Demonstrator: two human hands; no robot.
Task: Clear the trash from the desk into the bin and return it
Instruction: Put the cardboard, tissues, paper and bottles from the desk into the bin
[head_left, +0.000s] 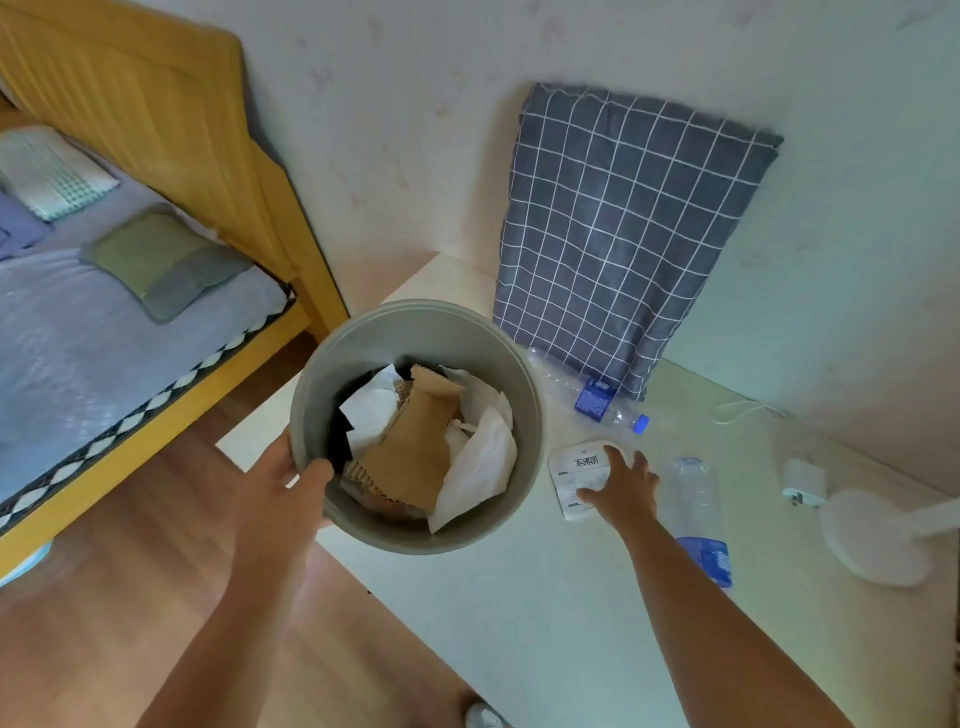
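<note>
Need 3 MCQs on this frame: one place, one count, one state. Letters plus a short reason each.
1. Where does the white paper packet lie?
A. in the bin
B. on the desk, right of the bin
C. on the bed

2. How many plastic bottles lie on the desk?
A. one
B. two
C. four

3. What is the left hand doing?
A. gripping the bin rim
B. resting flat on the desk
C. holding a bottle

Key:
1 B, right hand spread over it there.
2 B, far bottle and near bottle.
3 A, thumb hooked inside the rim.
</note>
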